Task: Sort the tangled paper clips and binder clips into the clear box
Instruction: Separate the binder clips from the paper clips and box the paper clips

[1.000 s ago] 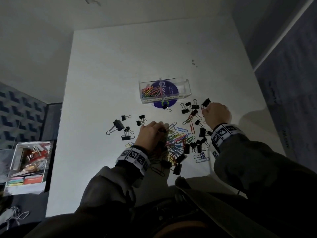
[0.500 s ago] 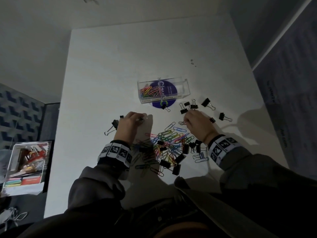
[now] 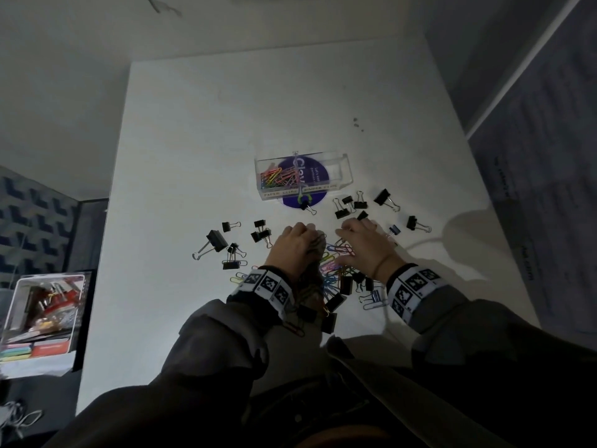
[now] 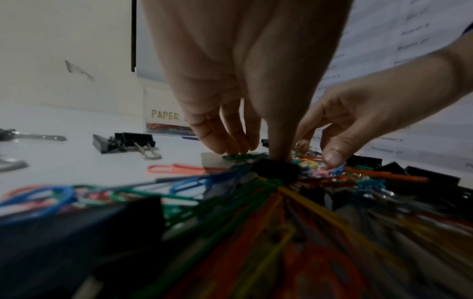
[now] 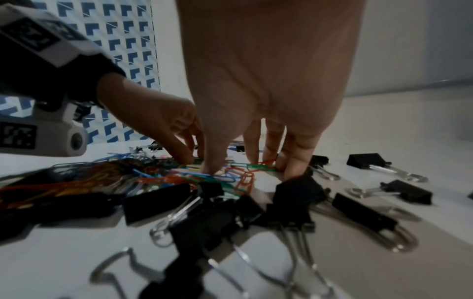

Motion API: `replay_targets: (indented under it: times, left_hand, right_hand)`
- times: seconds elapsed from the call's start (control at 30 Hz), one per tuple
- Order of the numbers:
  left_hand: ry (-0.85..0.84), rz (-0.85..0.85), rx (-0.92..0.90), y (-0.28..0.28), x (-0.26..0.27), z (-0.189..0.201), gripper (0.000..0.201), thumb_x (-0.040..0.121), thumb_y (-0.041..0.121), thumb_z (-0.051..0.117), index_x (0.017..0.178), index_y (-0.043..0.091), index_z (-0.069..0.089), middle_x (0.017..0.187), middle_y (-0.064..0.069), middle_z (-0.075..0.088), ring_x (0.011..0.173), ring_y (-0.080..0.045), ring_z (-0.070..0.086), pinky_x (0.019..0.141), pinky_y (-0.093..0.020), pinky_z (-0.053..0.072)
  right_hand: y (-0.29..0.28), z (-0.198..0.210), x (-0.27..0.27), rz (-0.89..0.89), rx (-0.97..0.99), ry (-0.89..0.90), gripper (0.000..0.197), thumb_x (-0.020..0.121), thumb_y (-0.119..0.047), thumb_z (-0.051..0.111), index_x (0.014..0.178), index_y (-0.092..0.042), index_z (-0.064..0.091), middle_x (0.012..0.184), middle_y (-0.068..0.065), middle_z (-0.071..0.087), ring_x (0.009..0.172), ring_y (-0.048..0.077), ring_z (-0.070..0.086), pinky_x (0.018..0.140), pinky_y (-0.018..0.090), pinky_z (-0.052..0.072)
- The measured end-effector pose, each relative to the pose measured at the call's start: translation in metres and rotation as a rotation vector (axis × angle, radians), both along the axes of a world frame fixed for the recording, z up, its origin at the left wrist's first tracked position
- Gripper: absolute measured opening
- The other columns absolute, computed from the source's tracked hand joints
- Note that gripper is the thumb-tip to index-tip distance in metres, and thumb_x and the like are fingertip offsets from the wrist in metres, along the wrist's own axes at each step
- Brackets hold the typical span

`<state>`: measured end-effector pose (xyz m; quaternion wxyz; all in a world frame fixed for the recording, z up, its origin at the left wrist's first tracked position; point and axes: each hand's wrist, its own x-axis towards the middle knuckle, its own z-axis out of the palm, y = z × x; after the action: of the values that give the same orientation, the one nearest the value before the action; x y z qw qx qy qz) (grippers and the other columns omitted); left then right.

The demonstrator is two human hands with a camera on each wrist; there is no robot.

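On the matte white table [image 3: 193,156], both hands' curled fingertips pinch into tangled, glossy wire paper clips [image 5: 230,178].

Bare surface [image 3: 206,130] lies open beyond and left of the clear box [image 3: 342,171]. Scattered binder clips [image 3: 386,198] crowd the box's near right side; the paper clip tangle [image 3: 332,276] fills the near middle.
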<state>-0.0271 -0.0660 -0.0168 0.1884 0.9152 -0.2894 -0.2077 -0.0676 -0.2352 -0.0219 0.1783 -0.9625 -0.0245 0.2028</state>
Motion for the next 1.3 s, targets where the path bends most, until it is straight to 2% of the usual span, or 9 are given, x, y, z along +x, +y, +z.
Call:
replay_targets:
  times: [0.27, 0.33, 0.43, 0.53, 0.6, 0.73, 0.8, 1.13, 1.3]
  left_hand:
    - [0.005, -0.012, 0.09, 0.002, 0.004, -0.009, 0.032, 0.085, 0.009, 0.055, 0.115, 0.003, 0.05, 0.114, -0.016, 0.054, 0.106, -0.033, 0.049, 0.09, -0.036, 0.039]
    - [-0.015, -0.02, 0.106, 0.01, 0.007, -0.01, 0.035, 0.081, 0.008, 0.059, 0.115, 0.005, 0.051, 0.116, -0.016, 0.054, 0.107, -0.032, 0.049, 0.091, -0.038, 0.042]
    - [-0.034, -0.029, 0.12, 0.021, 0.01, -0.009, 0.034, 0.079, 0.007, 0.061, 0.112, 0.006, 0.051, 0.114, -0.015, 0.056, 0.105, -0.032, 0.051, 0.086, -0.041, 0.047]
    - [-0.044, -0.065, 0.122, 0.031, 0.008, -0.006, 0.04, 0.076, 0.012, 0.064, 0.111, 0.005, 0.049, 0.111, -0.017, 0.058, 0.102, -0.034, 0.053, 0.084, -0.042, 0.046]
    - [-0.057, -0.087, 0.116, 0.036, 0.006, -0.006, 0.042, 0.075, 0.011, 0.065, 0.113, 0.004, 0.049, 0.111, -0.018, 0.059, 0.101, -0.035, 0.054, 0.084, -0.042, 0.044]
    - [-0.069, -0.053, 0.118, 0.044, 0.005, -0.008, 0.038, 0.08, 0.01, 0.06, 0.116, 0.007, 0.049, 0.114, -0.014, 0.06, 0.103, -0.032, 0.054, 0.083, -0.038, 0.045]
    - [-0.07, -0.047, 0.125, 0.046, 0.005, -0.008, 0.039, 0.081, 0.012, 0.061, 0.117, 0.009, 0.048, 0.116, -0.012, 0.059, 0.105, -0.029, 0.054, 0.084, -0.035, 0.044]
    - [-0.161, 0.107, -0.166, 0.06, 0.033, 0.009, 0.02, 0.085, 0.005, 0.057, 0.105, 0.006, 0.059, 0.103, -0.016, 0.063, 0.087, -0.033, 0.063, 0.073, -0.041, 0.052]
    - [-0.271, 0.199, -0.22, 0.055, 0.075, 0.029, 0.018, 0.088, 0.012, 0.056, 0.103, 0.005, 0.064, 0.095, -0.018, 0.066, 0.08, -0.035, 0.064, 0.068, -0.039, 0.051]
  right_hand:
    - [0.017, -0.008, -0.005, 0.06, -0.089, -0.095, 0.023, 0.092, -0.015, 0.051, 0.111, -0.005, 0.059, 0.112, 0.015, 0.057, 0.11, 0.03, 0.049, 0.093, 0.038, 0.041]
    - [0.02, -0.008, -0.003, 0.114, -0.186, -0.161, 0.016, 0.08, -0.013, 0.067, 0.094, -0.008, 0.063, 0.095, 0.011, 0.062, 0.095, 0.029, 0.056, 0.081, 0.037, 0.049]
    - [0.023, -0.011, -0.002, 0.17, -0.301, -0.231, 0.03, 0.053, -0.006, 0.081, 0.073, -0.013, 0.059, 0.072, 0.005, 0.061, 0.071, 0.025, 0.059, 0.063, 0.032, 0.053]
    - [0.025, -0.01, 0.004, 0.213, -0.276, -0.231, 0.035, 0.052, 0.007, 0.074, 0.079, -0.009, 0.058, 0.077, 0.01, 0.062, 0.071, 0.028, 0.06, 0.061, 0.035, 0.052]
    - [0.025, -0.005, 0.012, 0.209, -0.214, -0.196, 0.033, 0.063, 0.01, 0.068, 0.088, -0.007, 0.056, 0.086, 0.013, 0.061, 0.078, 0.031, 0.059, 0.066, 0.04, 0.051]
    - [0.029, 0.028, 0.043, 0.11, -0.005, -0.2, 0.008, 0.092, -0.003, 0.047, 0.098, -0.004, 0.051, 0.1, 0.014, 0.057, 0.092, 0.032, 0.053, 0.074, 0.043, 0.044]
    - [0.034, 0.048, 0.067, 0.011, 0.092, -0.22, 0.012, 0.095, -0.011, 0.044, 0.101, -0.004, 0.052, 0.101, 0.014, 0.058, 0.091, 0.03, 0.054, 0.076, 0.042, 0.044]
    - [0.074, 0.057, 0.151, -0.052, 0.184, -0.14, 0.026, 0.09, 0.0, 0.047, 0.113, -0.002, 0.06, 0.115, 0.021, 0.062, 0.105, 0.034, 0.057, 0.093, 0.043, 0.048]
    - [0.066, 0.048, 0.141, -0.109, 0.217, -0.28, 0.031, 0.082, 0.008, 0.05, 0.106, -0.004, 0.064, 0.11, 0.017, 0.063, 0.104, 0.03, 0.055, 0.087, 0.032, 0.044]
